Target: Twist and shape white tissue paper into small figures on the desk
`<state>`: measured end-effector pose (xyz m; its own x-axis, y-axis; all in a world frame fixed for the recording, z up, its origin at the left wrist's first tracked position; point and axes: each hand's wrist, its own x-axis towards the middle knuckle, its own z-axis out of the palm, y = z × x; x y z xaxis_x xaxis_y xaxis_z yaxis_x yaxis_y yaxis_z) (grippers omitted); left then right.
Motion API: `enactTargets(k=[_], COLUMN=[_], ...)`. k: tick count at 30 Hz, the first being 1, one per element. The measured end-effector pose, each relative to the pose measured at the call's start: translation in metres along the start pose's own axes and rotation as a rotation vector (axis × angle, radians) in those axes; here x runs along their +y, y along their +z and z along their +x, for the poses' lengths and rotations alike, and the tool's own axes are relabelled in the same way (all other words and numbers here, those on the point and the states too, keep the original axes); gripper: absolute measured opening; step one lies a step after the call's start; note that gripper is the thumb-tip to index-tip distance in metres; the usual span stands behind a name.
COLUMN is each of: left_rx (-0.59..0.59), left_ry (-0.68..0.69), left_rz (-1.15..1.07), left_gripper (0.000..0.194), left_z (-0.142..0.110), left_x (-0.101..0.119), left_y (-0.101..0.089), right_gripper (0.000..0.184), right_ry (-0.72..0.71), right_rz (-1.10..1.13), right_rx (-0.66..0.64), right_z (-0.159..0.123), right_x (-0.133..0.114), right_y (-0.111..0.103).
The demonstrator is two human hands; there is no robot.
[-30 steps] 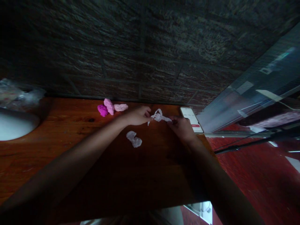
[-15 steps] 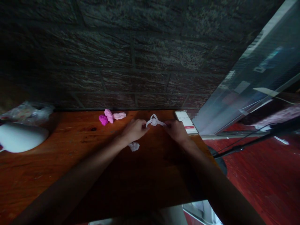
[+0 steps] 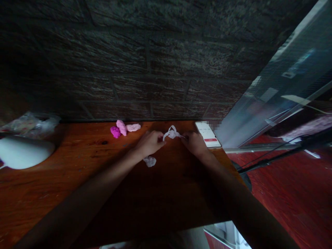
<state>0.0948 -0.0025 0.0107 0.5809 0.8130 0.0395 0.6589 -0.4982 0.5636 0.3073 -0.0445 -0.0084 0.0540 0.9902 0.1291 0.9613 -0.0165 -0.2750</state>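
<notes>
A thin, pale plastic bag (image 3: 172,133), twisted into a strip with a loop standing up at its middle, stretches between my two hands just above the table. My left hand (image 3: 151,143) pinches its left end, fingers closed. At the other end, my right hand (image 3: 195,142) is closed on the strip. A second crumpled pale plastic piece (image 3: 150,161) lies on the table, partly covered by my left wrist. Beyond my left hand lie a magenta lump (image 3: 115,132), an upright pink lump (image 3: 121,127) and a paler pink one (image 3: 133,127), touching each other.
A phone (image 3: 209,135) showing a running timer lies beside my right hand, near the right edge of the wooden table (image 3: 85,152). At the far left are a white rounded object (image 3: 27,152) and clear plastic wrapping (image 3: 38,124). A dark brick wall (image 3: 129,69) borders the back.
My left hand has turned from partly spread fingers to a firm pinch on the strip's left end. The strip's loop has shifted slightly and widened. The camera view has tilted a little.
</notes>
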Motion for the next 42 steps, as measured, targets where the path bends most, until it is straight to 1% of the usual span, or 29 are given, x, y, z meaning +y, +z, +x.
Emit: enactTargets(k=[6,10,13,15,17,18,19,20,22,24,25,27,29,32,35,38,42], left_rx=[-0.012,-0.036,-0.066,-0.096,-0.129,-0.154,-0.151,-0.142,-0.167,-0.203,-0.189,-0.14,-0.035,0.084,0.167,0.212,0.204], left_ry=[0.01,0.02,0.025,0.03,0.028,0.018,0.01,0.014,0.046,0.066,0.065,0.069,0.102,0.127,0.129,0.131,0.133], left_rz=[-0.05,-0.091,-0.12,-0.139,-0.156,-0.165,-0.161,-0.14,-0.081,-0.047,-0.048,-0.067,-0.111,-0.142,-0.156,-0.165,-0.157], left_gripper=[0.009,0.008,0.007,0.011,0.022,0.031,0.038,0.041,0.041,0.041,0.041,0.043,0.046,0.046,0.044,0.041,0.039], left_z=[-0.001,0.001,0.005,0.006,0.004,0.001,-0.003,-0.008,-0.023,-0.039,-0.047,-0.059,-0.067,-0.07,-0.068,-0.068,-0.07], left_x=[-0.004,-0.01,-0.013,-0.016,-0.021,-0.024,-0.027,-0.031,-0.039,-0.046,-0.05,-0.056,-0.062,-0.069,-0.075,-0.076,-0.075], left_y=[-0.002,0.0,0.002,-0.001,-0.009,-0.015,-0.022,-0.03,-0.043,-0.05,-0.05,-0.043,-0.033,-0.019,-0.014,-0.014,-0.015], right_gripper=[0.017,0.023,0.023,0.022,0.02,0.019,0.019,0.018,0.015,0.014,0.014,0.015,0.017,0.021,0.022,0.023,0.023], right_ry=[-0.015,0.0,0.01,0.009,0.002,0.0,0.0,0.002,0.009,0.013,0.015,0.022,0.036,0.054,0.067,0.079,0.079], right_rz=[0.027,0.039,0.043,0.047,0.053,0.054,0.05,0.043,0.025,0.013,0.01,0.003,-0.01,-0.031,-0.043,-0.052,-0.056], right_rx=[-0.053,-0.067,-0.071,-0.082,-0.097,-0.104,-0.108,-0.108,-0.105,-0.107,-0.11,-0.115,-0.113,-0.101,-0.08,-0.062,-0.051], right_z=[-0.007,-0.006,-0.006,-0.008,-0.01,-0.011,-0.013,-0.014,-0.014,-0.014,-0.013,-0.011,-0.009,-0.007,-0.007,-0.007,-0.007], right_x=[0.002,0.002,0.001,-0.001,-0.001,-0.001,-0.001,-0.001,-0.001,-0.001,-0.001,-0.001,-0.002,-0.002,-0.002,-0.003,-0.005], right_y=[-0.015,-0.017,-0.017,-0.021,-0.026,-0.029,-0.032,-0.034,-0.037,-0.037,-0.035,-0.031,-0.026,-0.021,-0.019,-0.016,-0.013])
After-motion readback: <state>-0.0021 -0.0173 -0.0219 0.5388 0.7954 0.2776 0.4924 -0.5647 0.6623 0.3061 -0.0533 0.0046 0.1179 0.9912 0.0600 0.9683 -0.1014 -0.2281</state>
